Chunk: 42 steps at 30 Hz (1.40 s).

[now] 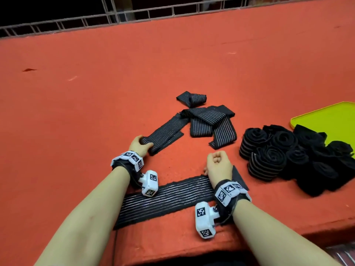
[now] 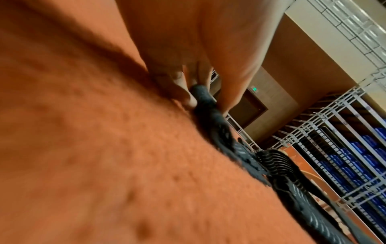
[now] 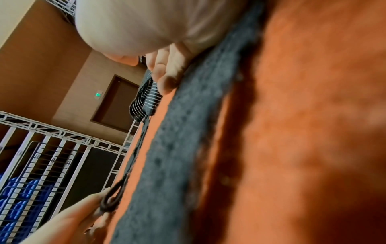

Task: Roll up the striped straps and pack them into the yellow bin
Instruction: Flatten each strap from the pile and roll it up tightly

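Observation:
My left hand (image 1: 140, 145) grips the near end of a folded black strap with white stripes (image 1: 165, 132) on the red table cloth. In the left wrist view its fingers (image 2: 177, 89) and thumb pinch that strap (image 2: 211, 118). My right hand (image 1: 218, 162) is curled into a fist, and its wrist lies on the right end of a flat striped strap (image 1: 167, 198) near the table's front edge. One fingertip (image 3: 167, 82) touches this strap's edge (image 3: 188, 132). The yellow bin (image 1: 326, 120) sits at the far right, partly cut off by the frame.
Several loose striped straps (image 1: 209, 120) lie heaped in the middle, with one small folded strap (image 1: 192, 97) behind them. Several rolled straps (image 1: 269, 150) are piled in front of the bin and over its near edge. A white metal railing (image 1: 134, 18) runs behind the table.

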Motion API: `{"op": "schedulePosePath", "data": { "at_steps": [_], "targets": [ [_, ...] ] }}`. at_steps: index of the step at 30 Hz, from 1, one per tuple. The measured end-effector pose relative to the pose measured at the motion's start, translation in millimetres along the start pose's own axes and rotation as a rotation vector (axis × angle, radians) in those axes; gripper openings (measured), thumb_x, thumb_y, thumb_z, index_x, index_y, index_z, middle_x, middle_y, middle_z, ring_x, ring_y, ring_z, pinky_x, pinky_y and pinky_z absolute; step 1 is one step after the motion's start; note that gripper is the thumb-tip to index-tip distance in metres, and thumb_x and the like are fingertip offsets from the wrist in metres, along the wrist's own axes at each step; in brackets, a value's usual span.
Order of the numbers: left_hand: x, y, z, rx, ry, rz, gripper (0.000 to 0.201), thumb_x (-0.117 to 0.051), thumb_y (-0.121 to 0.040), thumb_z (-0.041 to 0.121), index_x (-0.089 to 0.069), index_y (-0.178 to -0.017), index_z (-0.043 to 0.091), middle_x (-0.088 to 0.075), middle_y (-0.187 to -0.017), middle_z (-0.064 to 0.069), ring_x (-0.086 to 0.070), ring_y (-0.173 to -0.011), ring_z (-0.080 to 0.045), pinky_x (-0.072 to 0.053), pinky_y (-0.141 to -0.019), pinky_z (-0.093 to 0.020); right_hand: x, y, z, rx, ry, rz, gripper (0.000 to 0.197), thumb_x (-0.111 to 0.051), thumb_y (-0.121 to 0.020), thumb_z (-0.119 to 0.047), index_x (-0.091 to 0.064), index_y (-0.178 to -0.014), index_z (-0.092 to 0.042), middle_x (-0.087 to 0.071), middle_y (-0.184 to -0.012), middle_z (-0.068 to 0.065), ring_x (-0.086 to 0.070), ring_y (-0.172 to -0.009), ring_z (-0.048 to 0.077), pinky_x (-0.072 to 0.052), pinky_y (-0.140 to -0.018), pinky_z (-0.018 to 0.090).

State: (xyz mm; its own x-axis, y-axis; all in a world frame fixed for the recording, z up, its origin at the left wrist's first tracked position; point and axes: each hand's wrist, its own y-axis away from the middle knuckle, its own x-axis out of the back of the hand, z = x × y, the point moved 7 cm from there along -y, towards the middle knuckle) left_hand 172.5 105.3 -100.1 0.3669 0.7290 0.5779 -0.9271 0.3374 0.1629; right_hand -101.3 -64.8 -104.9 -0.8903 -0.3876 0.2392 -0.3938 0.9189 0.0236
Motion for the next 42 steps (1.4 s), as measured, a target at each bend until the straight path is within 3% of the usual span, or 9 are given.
{"op": "schedulePosePath", "data": {
  "at_steps": [8, 11, 15, 18, 27, 32, 34, 37, 42],
  "targets": [
    [7, 23, 19, 0.052, -0.309, -0.135, 0.034, -0.068, -0.084, 0.034, -0.061, -0.091, 0.001, -0.059, -0.085, -0.012, -0.055, -0.072, -0.025, -0.038, -0.058, -0.028, -4, 2, -1, 0.025, 0.038, 0.016, 0.021, -0.052, -0.087, -0.03, -0.051, -0.079, -0.011, -0.065, -0.067, 0.018, -0.064, -0.062, 0.029, -0.052, -0.064, 0.034],
    [16, 43, 45, -0.062, -0.062, -0.13, 0.023, -0.061, -0.089, 0.019, -0.064, -0.105, 0.002, -0.059, -0.091, -0.006, -0.057, -0.082, -0.024, -0.041, -0.057, -0.019, -3, 5, -3, 0.014, 0.027, 0.016, 0.022, -0.052, -0.087, -0.03, -0.052, -0.079, -0.01, -0.066, -0.068, 0.018, -0.064, -0.063, 0.03, -0.051, -0.063, 0.033],
    [34, 85, 80, -0.384, -0.038, -0.035, 0.015, -0.06, -0.091, 0.023, -0.06, -0.08, 0.012, -0.058, -0.074, 0.0, -0.051, -0.072, -0.017, -0.035, -0.066, -0.028, -4, 7, -6, 0.024, 0.008, -0.002, 0.025, -0.053, -0.087, -0.034, -0.051, -0.078, -0.011, -0.066, -0.068, 0.017, -0.064, -0.061, 0.031, -0.054, -0.064, 0.037],
    [29, 109, 71, -0.423, -0.014, -0.054, 0.015, -0.057, -0.092, 0.022, -0.056, -0.079, 0.015, -0.057, -0.072, 0.003, -0.05, -0.07, -0.014, -0.037, -0.067, -0.03, -4, 9, -9, 0.024, 0.005, -0.026, 0.026, -0.053, -0.088, -0.034, -0.052, -0.077, -0.01, -0.066, -0.068, 0.017, -0.063, -0.06, 0.03, -0.053, -0.066, 0.037],
    [-7, 125, -10, 0.055, 0.047, -0.158, 0.027, -0.055, -0.093, 0.02, -0.061, -0.109, -0.001, -0.066, -0.106, -0.016, -0.062, -0.099, -0.03, -0.045, -0.083, -0.03, -28, -2, 0, -0.057, 0.083, -0.287, 0.016, -0.05, -0.083, -0.025, -0.061, -0.071, -0.021, -0.069, -0.067, 0.001, -0.065, -0.066, 0.025, -0.056, -0.073, 0.042],
    [-7, 113, -35, 0.258, 0.089, -0.165, 0.032, -0.062, -0.088, 0.037, -0.066, -0.083, 0.006, -0.067, -0.09, -0.012, -0.063, -0.083, -0.027, -0.049, -0.081, -0.03, -61, -24, -33, -0.043, 0.194, -0.396, 0.022, -0.044, -0.085, -0.01, -0.058, -0.097, -0.022, -0.065, -0.082, 0.007, -0.061, -0.07, 0.028, -0.054, -0.076, 0.042],
    [-6, 105, -40, 0.334, 0.069, -0.132, 0.041, -0.065, -0.085, 0.042, -0.063, -0.088, 0.0, -0.062, -0.083, -0.01, -0.058, -0.075, -0.025, -0.044, -0.076, -0.029, -70, -33, -54, 0.096, 0.331, -0.409, 0.034, -0.044, -0.088, -0.007, -0.059, -0.117, -0.017, -0.063, -0.11, 0.011, -0.061, -0.099, 0.029, -0.046, -0.093, 0.036],
    [-5, 97, -44, 0.419, 0.067, -0.111, 0.045, -0.068, -0.081, 0.042, -0.059, -0.092, -0.001, -0.059, -0.074, -0.008, -0.057, -0.069, -0.024, -0.042, -0.072, -0.029, -102, -38, -67, 0.314, 0.568, -0.579, 0.055, -0.042, -0.088, -0.003, -0.043, -0.142, -0.016, -0.031, -0.152, 0.01, -0.028, -0.14, 0.028, -0.02, -0.115, 0.032],
    [-10, 86, -57, 0.533, 0.144, -0.238, 0.042, -0.073, -0.073, 0.046, -0.059, -0.077, 0.007, -0.066, -0.066, -0.008, -0.065, -0.073, -0.024, -0.053, -0.077, -0.032, -133, -48, -44, 0.254, 0.875, -0.749, 0.064, -0.039, -0.094, -0.017, -0.016, -0.15, -0.038, -0.002, -0.16, 0.013, -0.001, -0.147, 0.029, -0.007, -0.119, 0.043]
  ]
}}
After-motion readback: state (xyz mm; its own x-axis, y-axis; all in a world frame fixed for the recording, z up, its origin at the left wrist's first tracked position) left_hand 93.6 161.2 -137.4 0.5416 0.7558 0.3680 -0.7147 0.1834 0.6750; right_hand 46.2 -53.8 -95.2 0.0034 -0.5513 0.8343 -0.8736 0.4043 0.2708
